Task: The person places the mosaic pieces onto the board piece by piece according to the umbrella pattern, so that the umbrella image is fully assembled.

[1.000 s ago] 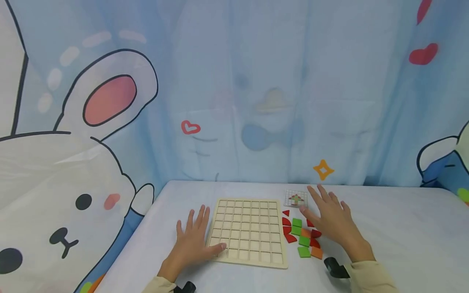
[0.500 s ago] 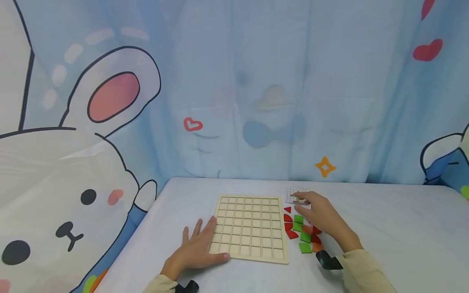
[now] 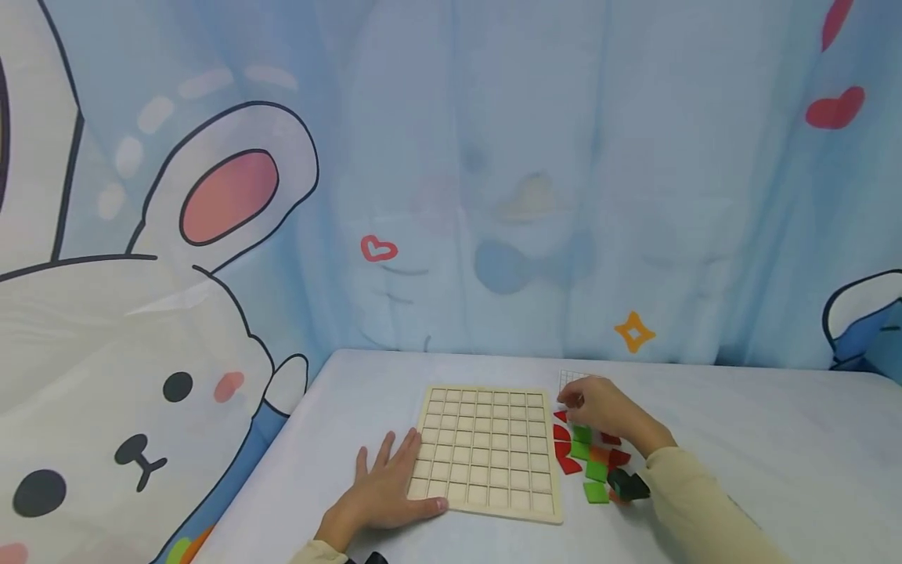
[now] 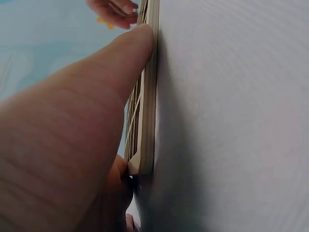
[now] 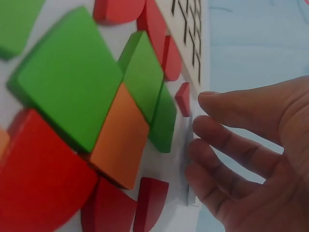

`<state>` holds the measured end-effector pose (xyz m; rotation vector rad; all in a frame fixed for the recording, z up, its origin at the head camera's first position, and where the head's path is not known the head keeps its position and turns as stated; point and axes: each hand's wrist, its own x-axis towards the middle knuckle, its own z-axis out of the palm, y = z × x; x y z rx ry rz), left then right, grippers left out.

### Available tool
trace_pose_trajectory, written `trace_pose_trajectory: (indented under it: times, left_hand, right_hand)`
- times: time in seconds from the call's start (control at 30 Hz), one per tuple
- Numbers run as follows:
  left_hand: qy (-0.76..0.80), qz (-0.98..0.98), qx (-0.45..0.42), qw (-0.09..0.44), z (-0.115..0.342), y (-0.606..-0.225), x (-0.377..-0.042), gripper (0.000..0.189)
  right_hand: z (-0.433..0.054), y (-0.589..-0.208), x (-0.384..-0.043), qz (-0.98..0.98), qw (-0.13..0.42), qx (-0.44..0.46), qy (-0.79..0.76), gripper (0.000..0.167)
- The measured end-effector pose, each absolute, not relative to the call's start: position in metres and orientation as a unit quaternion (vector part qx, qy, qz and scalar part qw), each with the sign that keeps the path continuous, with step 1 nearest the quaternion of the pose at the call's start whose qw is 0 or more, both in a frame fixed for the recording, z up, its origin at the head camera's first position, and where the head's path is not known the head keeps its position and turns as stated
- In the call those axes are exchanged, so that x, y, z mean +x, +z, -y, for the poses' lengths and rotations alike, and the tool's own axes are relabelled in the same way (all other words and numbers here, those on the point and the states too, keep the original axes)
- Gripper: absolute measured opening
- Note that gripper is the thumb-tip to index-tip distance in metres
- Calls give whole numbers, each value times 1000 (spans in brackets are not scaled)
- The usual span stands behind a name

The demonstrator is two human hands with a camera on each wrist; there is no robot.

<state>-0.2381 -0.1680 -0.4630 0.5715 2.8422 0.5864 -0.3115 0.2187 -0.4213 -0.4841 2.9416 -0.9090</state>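
My left hand (image 3: 384, 493) rests at the near left corner of a pale wooden grid board (image 3: 486, 446), thumb along the front edge and fingers spread along the left side. In the left wrist view the thumb (image 4: 137, 43) presses the board's rim. Beyond the board's right side, my right hand (image 3: 611, 411) hovers with bent fingers over a small red triangle (image 3: 560, 416). Its thumb and fingertips are apart with nothing between them in the right wrist view, close to the red triangle (image 5: 183, 99). A gridded pattern card (image 3: 568, 377) is partly hidden behind that hand.
Right of the board lie several green square tiles (image 5: 67, 77), an orange tile (image 5: 120, 137) and red curved pieces (image 5: 43, 179). The right forearm and its black wrist camera (image 3: 627, 484) cover some. A printed blue curtain (image 3: 535, 157) hangs behind the white table (image 3: 775, 439).
The right hand has gone from spread fingers beside the card to bent fingers over it, then nearer to the red triangle. The left hand has slid slightly nearer, its thumb now at the board's front edge.
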Motion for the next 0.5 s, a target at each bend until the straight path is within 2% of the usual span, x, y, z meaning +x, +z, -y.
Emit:
trace_pose_trajectory:
  times: [0.5]
  left_hand:
    - [203,-955,193,95,168,-462,-237,121]
  right_hand:
    - [-216,-438,-326,-943,28,-168,-286,13]
